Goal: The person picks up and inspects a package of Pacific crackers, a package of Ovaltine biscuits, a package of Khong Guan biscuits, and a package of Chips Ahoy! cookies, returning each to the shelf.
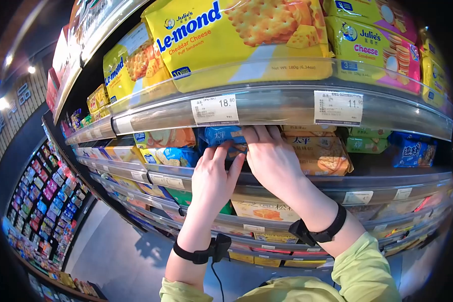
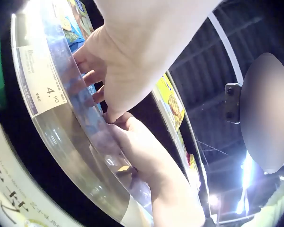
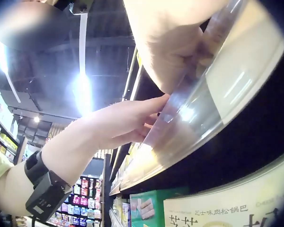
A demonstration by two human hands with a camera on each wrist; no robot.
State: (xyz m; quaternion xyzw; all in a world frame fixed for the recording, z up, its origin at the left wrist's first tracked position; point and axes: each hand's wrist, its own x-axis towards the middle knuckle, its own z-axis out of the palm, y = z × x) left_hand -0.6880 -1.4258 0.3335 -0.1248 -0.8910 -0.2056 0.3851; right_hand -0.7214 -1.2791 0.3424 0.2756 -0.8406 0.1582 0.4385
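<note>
In the head view a blue cracker packet (image 1: 220, 134) sits on the shelf under the upper price rail. My left hand (image 1: 212, 176) holds its left front, fingers over the face and thumb on the right. From the other side my right hand (image 1: 271, 157) grips the packet's right end with bent fingers. The left wrist view has both hands reaching over the clear shelf lip (image 2: 80, 106), the left hand (image 2: 97, 59) above the right hand (image 2: 132, 137) in that picture. Most of the packet is hidden behind fingers and lip.
Orange-brown cracker packs (image 1: 319, 155) stand right of the hands, with a blue snack bag (image 1: 413, 151) farther along. Blue and yellow packs (image 1: 171, 156) are on the left. The price rail (image 1: 282, 111) with large yellow packs (image 1: 246, 50) is close overhead.
</note>
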